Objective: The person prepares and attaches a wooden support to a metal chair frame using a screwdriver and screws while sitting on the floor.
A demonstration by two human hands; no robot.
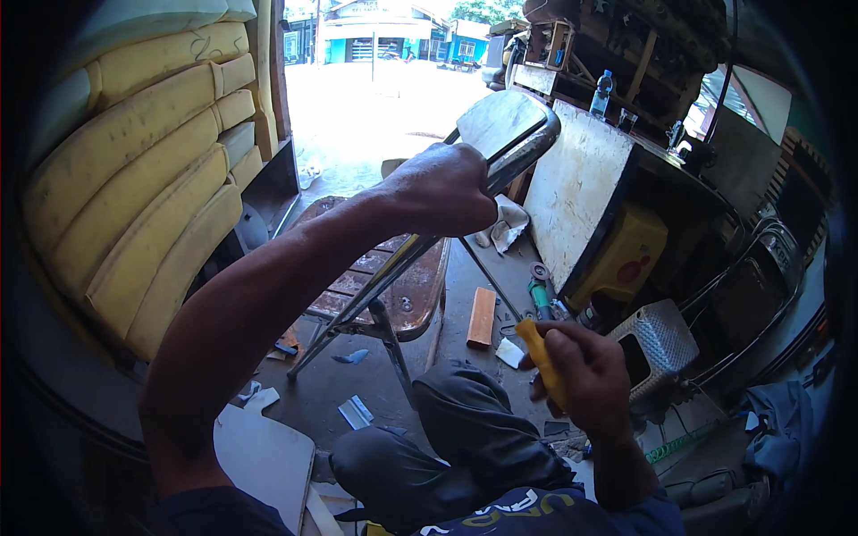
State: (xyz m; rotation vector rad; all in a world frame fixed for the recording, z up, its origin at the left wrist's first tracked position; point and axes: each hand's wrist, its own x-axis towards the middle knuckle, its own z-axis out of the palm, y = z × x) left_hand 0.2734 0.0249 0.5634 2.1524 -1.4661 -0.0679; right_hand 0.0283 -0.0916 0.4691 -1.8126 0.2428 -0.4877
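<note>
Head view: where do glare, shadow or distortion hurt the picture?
Head view: sunlit street washed out; head view: yellow foam pads bow toward the black fisheye rim; head view: left hand backlit, near side shaded; yellow tool handle in the right hand shows clearly.

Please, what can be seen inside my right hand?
Your right hand holds a yellow handle, with its upper end showing. The hand covers part of the handle, and whether a blade or tip joins it cannot be seen.
</note>
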